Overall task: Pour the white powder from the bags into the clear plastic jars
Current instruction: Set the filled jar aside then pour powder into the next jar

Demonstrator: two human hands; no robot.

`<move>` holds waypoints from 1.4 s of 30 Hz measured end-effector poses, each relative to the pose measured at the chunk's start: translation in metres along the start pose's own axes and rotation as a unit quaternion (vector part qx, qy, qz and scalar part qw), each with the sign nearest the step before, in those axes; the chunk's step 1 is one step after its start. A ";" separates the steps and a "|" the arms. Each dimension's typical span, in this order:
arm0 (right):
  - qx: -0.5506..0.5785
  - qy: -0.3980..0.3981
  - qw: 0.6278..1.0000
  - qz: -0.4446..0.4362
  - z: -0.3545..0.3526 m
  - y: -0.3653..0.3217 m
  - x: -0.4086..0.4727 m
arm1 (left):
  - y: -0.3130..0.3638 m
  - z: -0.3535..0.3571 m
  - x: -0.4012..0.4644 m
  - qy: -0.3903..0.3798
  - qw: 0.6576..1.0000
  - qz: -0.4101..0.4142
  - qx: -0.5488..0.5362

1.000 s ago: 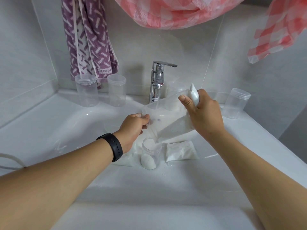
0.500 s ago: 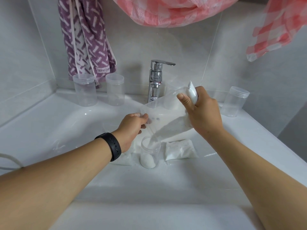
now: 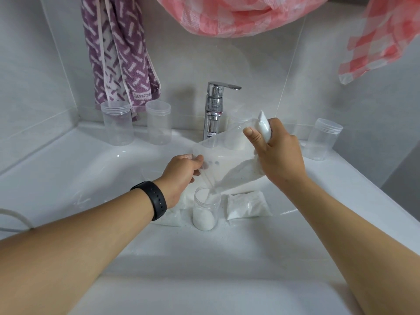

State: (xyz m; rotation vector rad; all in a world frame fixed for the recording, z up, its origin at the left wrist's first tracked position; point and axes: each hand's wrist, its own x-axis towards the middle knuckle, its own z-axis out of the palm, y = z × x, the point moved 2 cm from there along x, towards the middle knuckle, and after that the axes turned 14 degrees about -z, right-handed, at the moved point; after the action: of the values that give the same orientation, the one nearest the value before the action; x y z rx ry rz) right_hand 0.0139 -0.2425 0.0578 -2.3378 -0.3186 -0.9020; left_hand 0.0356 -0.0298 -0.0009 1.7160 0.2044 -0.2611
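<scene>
right hand (image 3: 280, 155) fingers grip crinkled clear plastic powder bag (image 3: 229, 164) | left hand (image 3: 181, 176) pinches its mouth | clear cylindrical jar (image 3: 205, 210) at 6 o'clock, part-filled | chrome tap (image 3: 213, 110) at 12

My right hand (image 3: 279, 155) grips bunched upper end of clear powder bag (image 3: 234, 164), bag tilted down to left. My left hand (image 3: 181, 172) pinches bag's lower corner, black wristband (image 3: 153, 199) on wrist. White powder stream (image 3: 210, 194) falls into open jar (image 3: 206, 210), partly filled, upright in white sink basin (image 3: 68, 178). Sealed powder bag (image 3: 247, 204) lies just right of jar. Three lidded empty jars (image 3: 117, 123) (image 3: 158, 122) (image 3: 322, 139) stand near chrome faucet (image 3: 214, 110). Purple towel (image 3: 118, 55) hangs behind.
</scene>
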 end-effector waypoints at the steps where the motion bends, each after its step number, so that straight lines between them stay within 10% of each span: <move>1: 0.000 0.000 1.000 0.000 0.000 0.000 0.000 | 0.000 0.000 0.000 0.000 1.000 0.000 0.000; 42: -0.009 -0.006 1.000 -0.028 -0.002 -0.006 0.000 | 0.000 -0.001 0.001 0.001 1.000 0.004 -0.001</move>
State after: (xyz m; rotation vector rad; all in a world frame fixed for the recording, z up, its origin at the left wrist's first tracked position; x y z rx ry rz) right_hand 0.0103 -0.2391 0.0615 -2.3613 -0.3844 -0.9207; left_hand 0.0366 -0.0284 -0.0006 1.7141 0.1988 -0.2532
